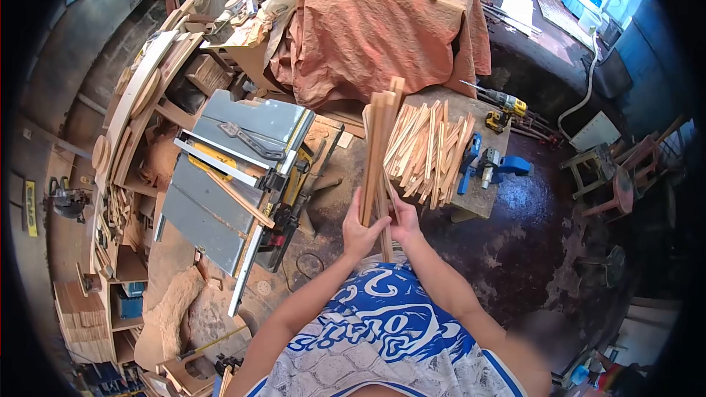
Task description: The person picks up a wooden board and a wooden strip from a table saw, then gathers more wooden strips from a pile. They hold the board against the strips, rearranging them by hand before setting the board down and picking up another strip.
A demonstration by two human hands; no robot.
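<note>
A bundle of thin wooden strips (pixel 379 132) stands nearly upright in front of my chest. My left hand (pixel 359 232) is closed around its lower part, with the thumb across the front. My right hand (pixel 404 222) wraps the strips from the other side, close to the left thumb. Some strips slant between the two palms, and their lower ends reach down to my shirt. Just beyond my hands, a loose pile of similar wooden strips (pixel 430 148) covers much of a workbench (pixel 474 209).
To the left stands a table saw (pixel 202 209) with a strip lying across it. A blue vise-like tool (pixel 491 165) and a yellow power drill (pixel 506 105) sit right of the pile. Behind, a reddish cloth (pixel 375 29) drapes a large block. Stools (pixel 618 190) stand far right.
</note>
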